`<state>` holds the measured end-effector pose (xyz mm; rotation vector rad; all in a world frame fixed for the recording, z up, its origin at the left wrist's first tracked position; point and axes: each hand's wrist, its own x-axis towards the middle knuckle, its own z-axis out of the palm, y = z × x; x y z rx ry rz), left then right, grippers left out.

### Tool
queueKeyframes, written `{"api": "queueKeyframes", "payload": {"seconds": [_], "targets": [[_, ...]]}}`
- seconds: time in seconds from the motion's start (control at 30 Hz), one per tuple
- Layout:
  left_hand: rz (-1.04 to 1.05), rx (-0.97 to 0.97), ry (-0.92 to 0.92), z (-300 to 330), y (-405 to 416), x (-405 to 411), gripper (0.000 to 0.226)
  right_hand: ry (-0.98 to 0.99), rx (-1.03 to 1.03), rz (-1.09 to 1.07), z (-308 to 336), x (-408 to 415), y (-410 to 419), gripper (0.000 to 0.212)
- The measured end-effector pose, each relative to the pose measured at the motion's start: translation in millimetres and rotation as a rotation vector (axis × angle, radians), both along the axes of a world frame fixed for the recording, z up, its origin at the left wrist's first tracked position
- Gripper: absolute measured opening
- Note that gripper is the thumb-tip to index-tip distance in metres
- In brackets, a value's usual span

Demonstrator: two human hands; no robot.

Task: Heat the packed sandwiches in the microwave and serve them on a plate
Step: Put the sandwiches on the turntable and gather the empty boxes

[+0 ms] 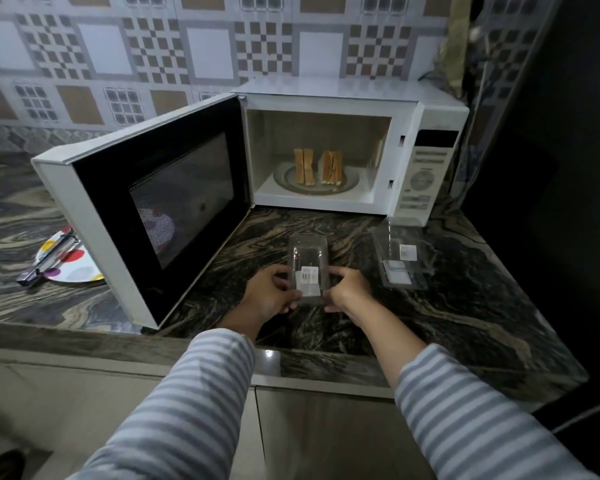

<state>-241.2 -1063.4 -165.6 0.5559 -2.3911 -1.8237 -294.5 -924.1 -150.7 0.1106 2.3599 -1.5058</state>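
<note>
A white microwave point(426, 140) stands on the dark marble counter with its door point(146, 206) swung wide open to the left. Inside, two sandwiches point(317, 167) stand upright on the glass turntable point(350, 187). In front of the microwave, my left hand point(267, 294) and my right hand point(349, 287) grip the two sides of a clear empty plastic sandwich box point(308, 261) with a white label. A second clear plastic box point(400, 258) lies flat on the counter to the right.
A white plate with coloured dots point(80, 271) sits on the counter at the left, partly behind the open door, with metal tongs point(49, 259) lying across it. A tiled wall runs behind. A dark wall closes the right side.
</note>
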Motion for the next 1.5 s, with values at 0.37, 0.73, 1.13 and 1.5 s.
{"api": "queueKeyframes", "payload": {"seconds": [0.37, 0.73, 1.13, 1.5], "targets": [[0.097, -0.729, 0.048, 31, 7, 3, 0.045, 0.286, 0.322, 0.15, 18, -6, 28, 0.034], [-0.087, -0.568, 0.325, 59, 105, -55, 0.033, 0.6, 0.372, -0.121, 44, -39, 112, 0.025], [-0.126, -0.282, 0.032, 2, 145, -97, 0.045, 0.208, 0.169, -0.251, -14, -71, 140, 0.026], [-0.123, -0.105, 0.002, -6, 137, -78, 0.031, 0.02, -0.05, -0.28, -5, -48, 142, 0.036]]}}
